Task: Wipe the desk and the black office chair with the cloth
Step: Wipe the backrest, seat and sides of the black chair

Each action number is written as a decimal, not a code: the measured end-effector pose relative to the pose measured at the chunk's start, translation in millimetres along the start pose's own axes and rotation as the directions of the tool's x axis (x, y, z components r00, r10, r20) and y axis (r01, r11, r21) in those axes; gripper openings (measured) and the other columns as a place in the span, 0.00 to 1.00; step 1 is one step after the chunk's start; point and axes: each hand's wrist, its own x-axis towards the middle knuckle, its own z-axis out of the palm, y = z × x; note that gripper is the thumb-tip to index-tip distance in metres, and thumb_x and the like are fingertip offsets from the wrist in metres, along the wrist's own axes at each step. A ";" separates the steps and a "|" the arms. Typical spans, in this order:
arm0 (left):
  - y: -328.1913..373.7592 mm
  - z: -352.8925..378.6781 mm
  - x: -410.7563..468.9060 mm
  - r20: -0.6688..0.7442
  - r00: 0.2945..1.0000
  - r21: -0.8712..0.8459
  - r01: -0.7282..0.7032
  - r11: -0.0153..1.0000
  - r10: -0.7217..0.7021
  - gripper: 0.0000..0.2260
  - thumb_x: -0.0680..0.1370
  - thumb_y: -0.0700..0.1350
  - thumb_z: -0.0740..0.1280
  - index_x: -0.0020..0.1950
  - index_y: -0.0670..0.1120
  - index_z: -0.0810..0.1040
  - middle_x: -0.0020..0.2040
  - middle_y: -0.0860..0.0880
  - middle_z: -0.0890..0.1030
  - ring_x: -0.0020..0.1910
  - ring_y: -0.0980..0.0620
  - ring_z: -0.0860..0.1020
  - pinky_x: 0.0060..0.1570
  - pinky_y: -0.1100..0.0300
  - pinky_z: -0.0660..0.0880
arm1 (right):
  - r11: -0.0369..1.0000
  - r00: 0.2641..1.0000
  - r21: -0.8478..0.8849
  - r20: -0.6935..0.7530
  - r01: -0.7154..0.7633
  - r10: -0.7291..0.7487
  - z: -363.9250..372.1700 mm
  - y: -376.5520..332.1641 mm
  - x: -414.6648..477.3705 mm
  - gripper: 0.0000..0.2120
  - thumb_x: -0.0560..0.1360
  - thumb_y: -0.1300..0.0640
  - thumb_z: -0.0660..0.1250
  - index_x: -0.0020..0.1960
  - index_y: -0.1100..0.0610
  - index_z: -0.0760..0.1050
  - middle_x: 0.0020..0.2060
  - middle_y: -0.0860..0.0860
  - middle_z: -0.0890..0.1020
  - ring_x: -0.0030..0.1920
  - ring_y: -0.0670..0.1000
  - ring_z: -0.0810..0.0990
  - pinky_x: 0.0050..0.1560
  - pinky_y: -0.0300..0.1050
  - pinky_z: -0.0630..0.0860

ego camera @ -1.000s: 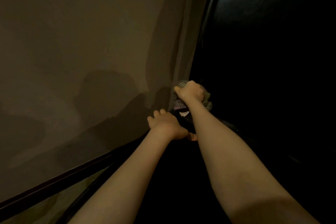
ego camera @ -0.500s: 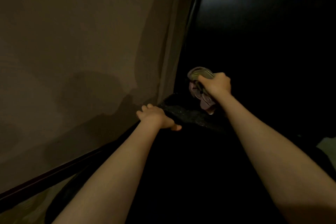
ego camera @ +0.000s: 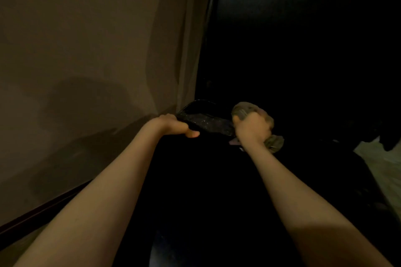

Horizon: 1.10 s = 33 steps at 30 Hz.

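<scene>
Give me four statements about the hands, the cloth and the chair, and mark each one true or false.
1. The right grip holds the bunched cloth. True.
2. The left grip holds the cloth too. False: it grips an edge of the black chair.
3. The cloth lies spread flat. False: it is bunched in the right grip, at the chair.
4. A pale wall stands to the left of the chair. True.

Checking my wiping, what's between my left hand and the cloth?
Head view: a speckled edge of the black chair, running from left hand to cloth.
</scene>
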 end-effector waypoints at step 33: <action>-50.3 -5.7 0.0 -0.191 0.976 -0.106 0.089 0.990 -0.108 0.31 0.72 0.53 0.72 0.69 0.39 0.69 0.66 0.42 0.72 0.64 0.44 0.73 0.60 0.59 0.70 | 0.949 0.956 0.281 0.209 0.143 -0.206 49.6 -135.2 -40.4 0.24 0.74 0.43 0.66 0.60 0.61 0.76 0.58 0.58 0.78 0.60 0.60 0.75 0.56 0.50 0.74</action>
